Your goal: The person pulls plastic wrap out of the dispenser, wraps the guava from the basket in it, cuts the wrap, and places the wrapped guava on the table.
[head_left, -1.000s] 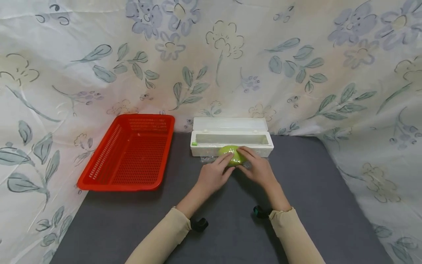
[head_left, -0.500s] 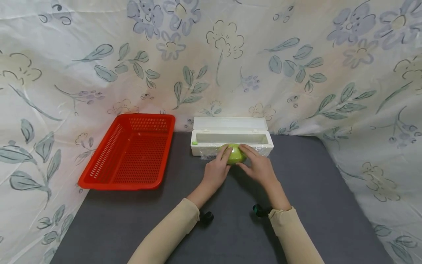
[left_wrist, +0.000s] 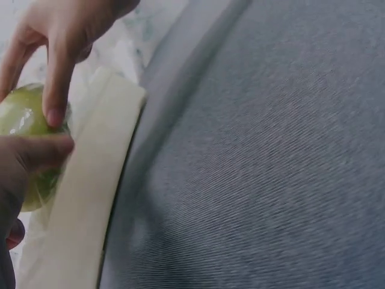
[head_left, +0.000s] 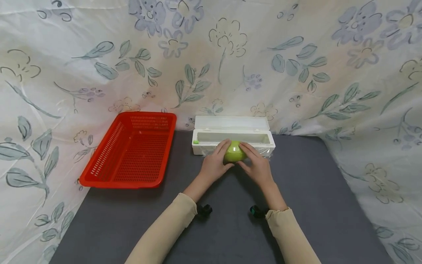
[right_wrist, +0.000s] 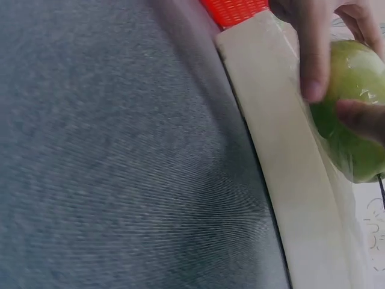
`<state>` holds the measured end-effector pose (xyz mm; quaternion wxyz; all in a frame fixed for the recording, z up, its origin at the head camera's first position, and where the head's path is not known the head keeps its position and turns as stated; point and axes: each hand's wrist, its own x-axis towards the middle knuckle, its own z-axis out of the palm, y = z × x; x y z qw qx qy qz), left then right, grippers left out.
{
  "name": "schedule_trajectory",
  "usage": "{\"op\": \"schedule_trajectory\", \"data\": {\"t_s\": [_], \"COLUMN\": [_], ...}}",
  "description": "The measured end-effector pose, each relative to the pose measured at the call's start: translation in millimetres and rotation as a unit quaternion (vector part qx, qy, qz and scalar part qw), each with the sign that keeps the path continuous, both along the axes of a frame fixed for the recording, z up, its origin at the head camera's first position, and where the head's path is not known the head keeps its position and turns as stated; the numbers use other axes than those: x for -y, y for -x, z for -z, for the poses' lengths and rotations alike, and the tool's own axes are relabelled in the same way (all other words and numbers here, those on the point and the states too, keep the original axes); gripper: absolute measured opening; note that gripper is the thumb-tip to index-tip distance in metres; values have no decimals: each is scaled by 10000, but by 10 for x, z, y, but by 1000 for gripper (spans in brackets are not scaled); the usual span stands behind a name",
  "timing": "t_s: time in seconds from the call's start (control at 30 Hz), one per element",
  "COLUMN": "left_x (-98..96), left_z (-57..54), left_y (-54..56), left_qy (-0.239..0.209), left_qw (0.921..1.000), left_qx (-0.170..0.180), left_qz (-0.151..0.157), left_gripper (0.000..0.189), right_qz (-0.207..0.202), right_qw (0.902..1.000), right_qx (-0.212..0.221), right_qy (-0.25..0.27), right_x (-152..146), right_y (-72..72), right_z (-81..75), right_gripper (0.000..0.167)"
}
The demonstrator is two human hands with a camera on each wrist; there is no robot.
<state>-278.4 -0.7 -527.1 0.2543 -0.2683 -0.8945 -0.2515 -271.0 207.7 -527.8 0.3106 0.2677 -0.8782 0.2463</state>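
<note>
A green apple point(head_left: 234, 151) is held between both hands in front of an opened white cling film box point(head_left: 197, 149). The left hand point(head_left: 213, 166) grips its left side, and the right hand point(head_left: 258, 167) grips its right side. Clear cling film point(head_left: 264, 151) hangs along the box front and lies shiny against the apple. In the left wrist view, both thumbs press on the near side of the apple point(left_wrist: 24, 114). A dark stem shows at the lower edge of the apple point(right_wrist: 355, 144) in the right wrist view. Most far fingertips are hidden behind it.
A red plastic basket point(head_left: 160, 167) with perforated sides stands at the left. The box's raised lid point(head_left: 230, 121) leans toward the floral cloth point(head_left: 227, 73) behind. Dark grey cloth covers the table point(head_left: 230, 234). A small green slider point(head_left: 196, 142) sits on the box's left rim.
The apple has risen slightly and turned in the hands, its film-covered side now rounder in view. The left hand has shifted its grip up the apple's left side; the right hand stays nearly still.
</note>
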Motion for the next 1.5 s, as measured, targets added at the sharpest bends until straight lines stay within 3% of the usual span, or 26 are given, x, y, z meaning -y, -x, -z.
{"op": "schedule_trajectory", "data": {"t_s": [0.2, 0.53, 0.9, 1.13, 1.3, 1.5], "left_x": [24, 80, 128, 137, 146, 184], "left_z": [-68, -202, -195, -208, -233, -220], "left_y": [57, 150, 172, 187, 205, 237], "left_qy": [247, 69, 199, -57, -168, -436], "left_qw": [9987, 9897, 9886, 9859, 9861, 9845], "left_qx": [453, 1433, 1493, 1645, 1634, 1700], "left_qz": [-10, 6, -7, -316, -228, -10], "left_gripper": [90, 91, 100, 81, 79, 94], "right_qz": [67, 42, 133, 204, 192, 243], "right_qw": [9990, 9962, 9944, 9934, 9928, 9907], "right_qx": [433, 872, 1010, 1118, 1180, 1341], "right_qy": [107, -47, -264, -162, -18, -3], "right_x": [-44, -95, -120, -130, -154, -178], "right_y": [30, 149, 175, 183, 202, 225], "right_z": [-9, -63, -125, -141, -168, -176], "right_gripper": [86, 89, 86, 84, 88, 87]}}
